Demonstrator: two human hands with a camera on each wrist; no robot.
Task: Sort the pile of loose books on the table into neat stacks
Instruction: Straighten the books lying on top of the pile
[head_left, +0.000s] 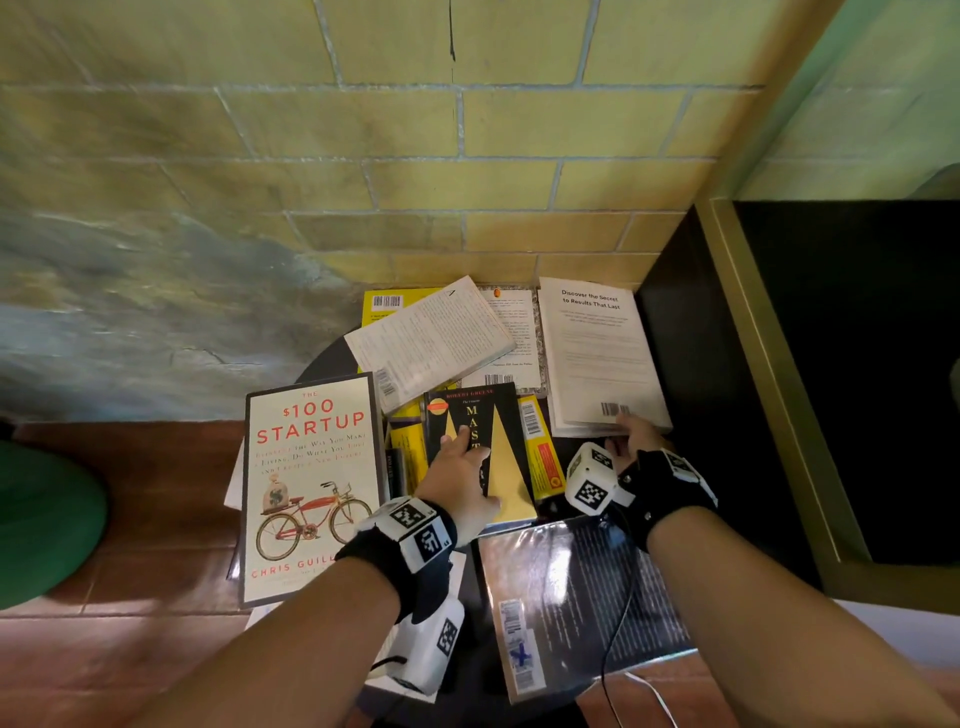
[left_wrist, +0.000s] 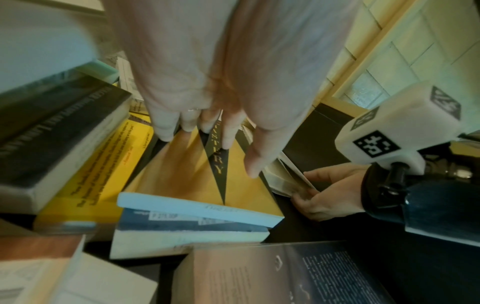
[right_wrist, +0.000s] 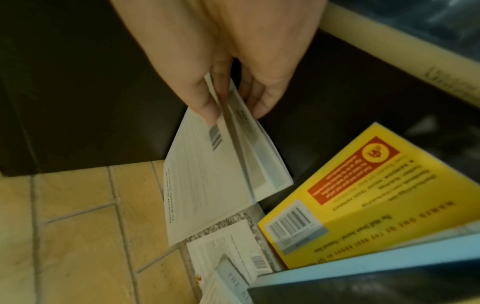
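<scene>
Loose books cover a small dark table (head_left: 322, 358). My left hand (head_left: 462, 478) lies flat on the black-and-gold "Mastery" book (head_left: 506, 467), fingers straight on the cover (left_wrist: 192, 174) and thumb near its right edge. That book rests on another paperback (left_wrist: 182, 236). My right hand (head_left: 636, 431) pinches the near edge of a white book (head_left: 597, 353) at the back right, thumb on the back cover and fingers underneath (right_wrist: 207, 185). The edge is lifted a little.
The "$100 Startup" book (head_left: 311, 483) lies at the left and a glossy black book (head_left: 571, 587) at the front right. A yellow book (head_left: 543, 457) and a tilted white one (head_left: 431, 338) lie between. A black cabinet (head_left: 701, 364) stands right, a brick wall behind.
</scene>
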